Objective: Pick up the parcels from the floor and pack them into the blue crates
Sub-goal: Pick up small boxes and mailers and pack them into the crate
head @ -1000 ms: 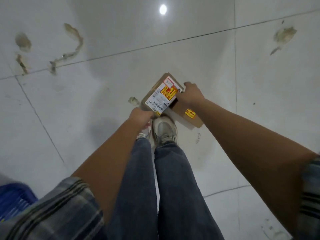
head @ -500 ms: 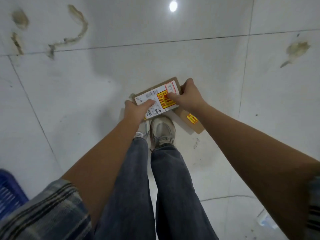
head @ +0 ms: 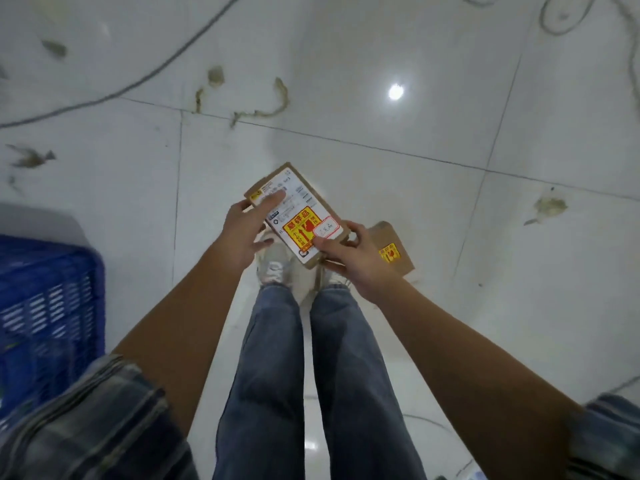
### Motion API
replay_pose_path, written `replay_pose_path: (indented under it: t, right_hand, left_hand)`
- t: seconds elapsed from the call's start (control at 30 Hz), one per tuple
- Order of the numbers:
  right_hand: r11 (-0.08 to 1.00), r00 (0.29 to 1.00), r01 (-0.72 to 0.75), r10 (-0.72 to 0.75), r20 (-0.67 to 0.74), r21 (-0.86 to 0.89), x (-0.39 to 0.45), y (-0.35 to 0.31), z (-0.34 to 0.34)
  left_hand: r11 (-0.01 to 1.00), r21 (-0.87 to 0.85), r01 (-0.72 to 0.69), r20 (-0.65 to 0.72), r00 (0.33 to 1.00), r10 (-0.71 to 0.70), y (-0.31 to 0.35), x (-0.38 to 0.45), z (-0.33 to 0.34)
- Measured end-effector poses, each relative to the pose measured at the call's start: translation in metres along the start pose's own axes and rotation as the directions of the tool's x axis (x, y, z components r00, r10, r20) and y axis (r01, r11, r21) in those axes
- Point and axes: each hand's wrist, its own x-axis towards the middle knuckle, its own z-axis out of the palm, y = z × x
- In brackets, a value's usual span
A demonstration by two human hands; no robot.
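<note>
I hold a flat brown cardboard parcel (head: 298, 216) with a white shipping label and a yellow-and-red fragile sticker, lifted above my shoes. My left hand (head: 244, 233) grips its left side, thumb across the label. My right hand (head: 346, 259) grips its near right corner. A second brown parcel (head: 393, 251) with a small yellow sticker lies on the floor just right of my right hand, partly hidden by it. A blue slatted plastic crate (head: 52, 299) stands at the left edge, its inside out of view.
The floor is glossy white tile with dried stains (head: 259, 109) and a dark cable (head: 145, 77) curving across the upper left. My legs in jeans (head: 311, 375) and pale sneakers fill the lower centre. Loops of thin cable (head: 568, 15) lie at the top right.
The parcel has come up off the floor in both hands and turned lengthwise. The view has shifted left, bringing the blue crate further into sight; the second parcel stays on the floor.
</note>
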Motion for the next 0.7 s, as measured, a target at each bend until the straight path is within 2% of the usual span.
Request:
replay_pose_path:
  t: [0.1,0.33,0.5,0.6,0.7]
  right_hand:
    - [0.998,0.999,0.048,-0.047,0.021,-0.039,-0.022,-0.001,0.024]
    - [0.904,0.999,0.051,-0.044,0.026,-0.425,-0.034,0.001,0.071]
    - [0.761,0.989,0.145,-0.089,0.119,-0.633,-0.023,0.010,0.125]
    - [0.691,0.981,0.163,-0.038,0.189,-0.704,-0.017,0.036,0.182]
    - [0.665,0.982,0.137,0.005,0.188,-0.734,-0.023,0.071,0.250]
  left_hand:
    - [0.996,-0.091,0.005,0.079,0.997,0.003,-0.008,-0.035,-0.012]
    - [0.946,-0.313,-0.084,0.018,0.995,0.094,-0.044,-0.061,-0.069]
    - [0.919,-0.389,-0.061,0.046,0.995,0.086,-0.082,-0.057,-0.141]
    - [0.891,-0.447,-0.081,0.023,0.994,0.102,-0.108,-0.058,-0.201]
    - [0.893,-0.437,-0.108,-0.016,0.994,0.113,-0.136,-0.071,-0.268]
